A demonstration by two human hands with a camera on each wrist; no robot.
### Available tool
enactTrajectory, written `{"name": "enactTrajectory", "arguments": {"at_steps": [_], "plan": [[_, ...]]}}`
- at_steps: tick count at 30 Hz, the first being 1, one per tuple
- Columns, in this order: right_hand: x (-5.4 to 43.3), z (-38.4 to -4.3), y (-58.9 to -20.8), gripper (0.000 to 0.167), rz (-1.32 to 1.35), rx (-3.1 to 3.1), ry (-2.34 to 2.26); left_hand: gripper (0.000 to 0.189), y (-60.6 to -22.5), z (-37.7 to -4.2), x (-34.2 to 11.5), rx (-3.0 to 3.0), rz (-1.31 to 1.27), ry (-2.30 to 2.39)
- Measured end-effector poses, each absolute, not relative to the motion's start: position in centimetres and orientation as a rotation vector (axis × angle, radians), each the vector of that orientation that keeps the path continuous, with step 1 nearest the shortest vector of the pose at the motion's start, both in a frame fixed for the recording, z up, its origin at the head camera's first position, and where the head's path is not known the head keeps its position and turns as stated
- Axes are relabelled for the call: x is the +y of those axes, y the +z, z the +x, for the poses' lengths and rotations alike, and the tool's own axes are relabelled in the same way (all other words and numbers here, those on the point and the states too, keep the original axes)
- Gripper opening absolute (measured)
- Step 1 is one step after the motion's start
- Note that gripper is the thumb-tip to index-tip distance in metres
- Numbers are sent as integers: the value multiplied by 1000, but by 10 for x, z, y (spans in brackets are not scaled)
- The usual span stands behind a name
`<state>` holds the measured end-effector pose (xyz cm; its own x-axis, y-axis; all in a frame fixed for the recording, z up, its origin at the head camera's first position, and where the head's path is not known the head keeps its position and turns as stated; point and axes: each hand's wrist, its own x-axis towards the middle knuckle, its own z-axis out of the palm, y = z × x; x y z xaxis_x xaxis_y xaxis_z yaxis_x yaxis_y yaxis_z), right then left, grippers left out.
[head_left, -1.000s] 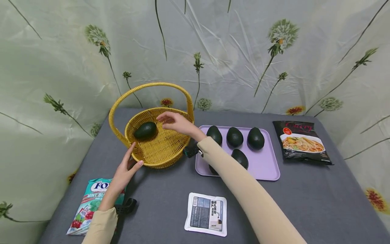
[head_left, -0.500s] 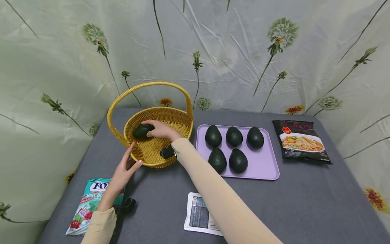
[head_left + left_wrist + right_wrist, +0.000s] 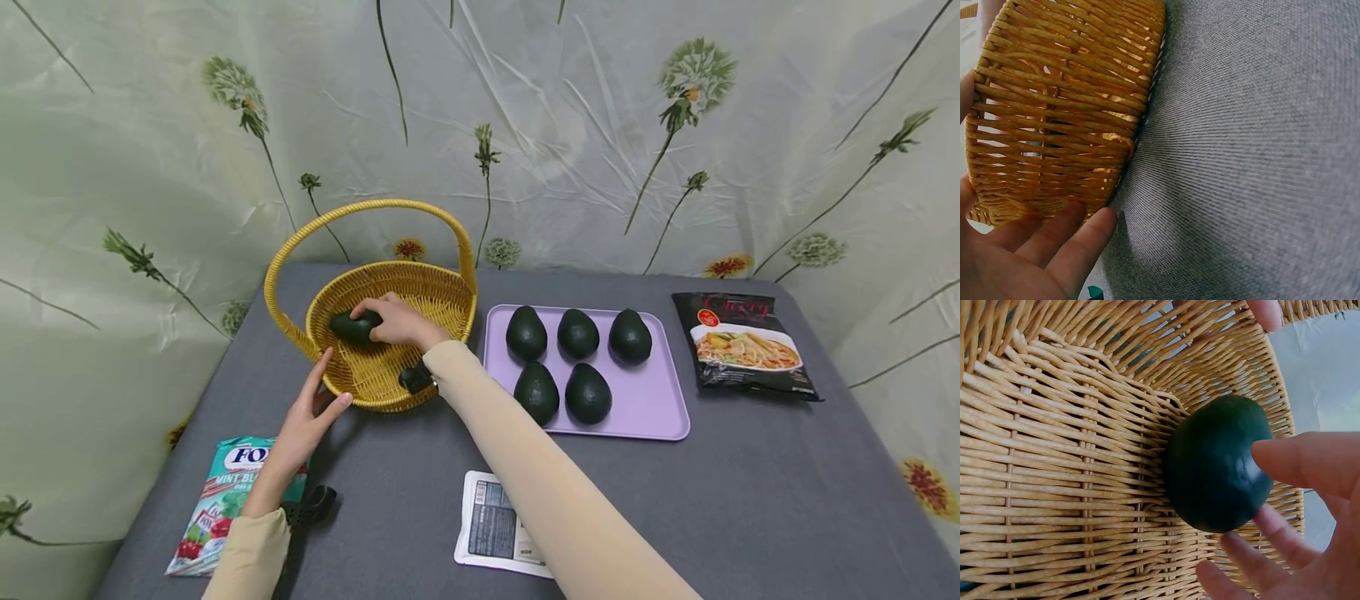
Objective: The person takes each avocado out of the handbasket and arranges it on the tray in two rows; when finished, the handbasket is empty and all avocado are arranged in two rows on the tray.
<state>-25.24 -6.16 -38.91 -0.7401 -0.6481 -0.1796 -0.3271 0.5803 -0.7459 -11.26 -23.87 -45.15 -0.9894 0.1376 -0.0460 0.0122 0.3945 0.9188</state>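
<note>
A yellow wicker basket (image 3: 390, 379) with a tall hoop handle stands at the left of the table. My left hand (image 3: 305, 425) is against its near-left side, fingers spread and fairly straight along the outer wall; the left wrist view shows the fingertips (image 3: 1100, 219) low on the weave (image 3: 1063, 119). Inside the basket, my right hand (image 3: 399, 321) grips a dark green avocado (image 3: 347, 327) near the left wall. In the right wrist view, thumb and fingers lie on opposite sides of the avocado (image 3: 1216, 465).
A lilac tray (image 3: 652, 408) right of the basket bears several avocados (image 3: 577, 333). A black noodle packet (image 3: 746, 346) lies far right. A teal candy bag (image 3: 225, 492) is partly under my left forearm, and my right sleeve partly covers a white pouch (image 3: 491, 525).
My right hand has moved left and down inside the basket and taken hold of the avocado. The avocado has turned slightly. My left hand stays at the basket's side.
</note>
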Motion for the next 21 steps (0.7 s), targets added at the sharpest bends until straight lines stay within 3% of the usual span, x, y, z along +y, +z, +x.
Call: {"name": "enactTrajectory", "arguments": {"at_steps": [21], "plan": [[-69, -250, -397, 51, -776, 2227, -1128, 74, -453, -113, -239, 2535, 72, 1635]]}}
